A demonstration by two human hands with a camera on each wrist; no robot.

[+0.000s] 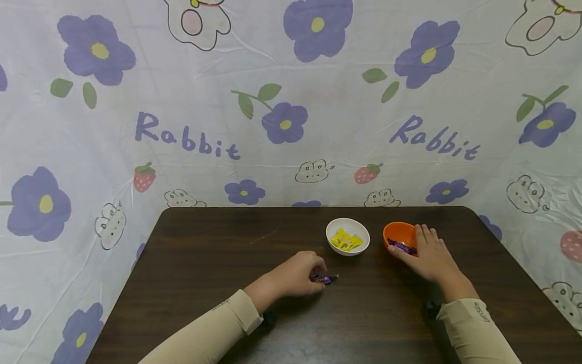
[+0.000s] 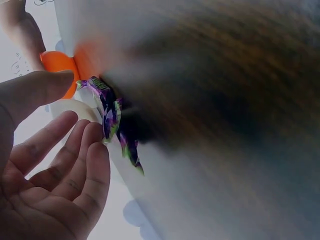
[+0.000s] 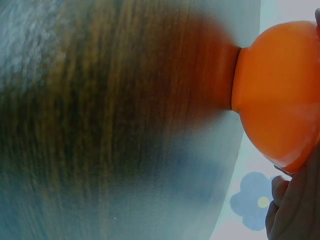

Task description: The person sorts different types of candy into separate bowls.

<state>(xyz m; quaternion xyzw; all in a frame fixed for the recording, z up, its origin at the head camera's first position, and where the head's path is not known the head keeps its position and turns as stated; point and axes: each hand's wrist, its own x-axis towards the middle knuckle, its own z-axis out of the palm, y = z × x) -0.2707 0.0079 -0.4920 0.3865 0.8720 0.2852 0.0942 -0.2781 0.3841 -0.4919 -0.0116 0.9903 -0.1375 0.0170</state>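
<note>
A purple-wrapped candy point(image 1: 324, 279) lies on the table by my left hand point(image 1: 291, 275), whose thumb and fingers bend around it without closing. The left wrist view has the thumb well apart from the fingers, with two purple wrapped candies point(image 2: 106, 107) just past the fingertips. Over the right rim of an orange bowl point(image 1: 394, 228) lies my right hand point(image 1: 432, 258), fingers extended and thumb along the near edge. Inside that bowl is purple-wrapped candy point(image 1: 402, 246). The right wrist view has the orange bowl point(image 3: 280, 85) standing on its base, the hand at its rim.
Left of the orange bowl stands a white bowl point(image 1: 333, 226) with several yellow packets point(image 1: 346, 239) in it. The dark wood table point(image 1: 204, 253) ends at a patterned cloth point(image 1: 273, 167) hung behind it.
</note>
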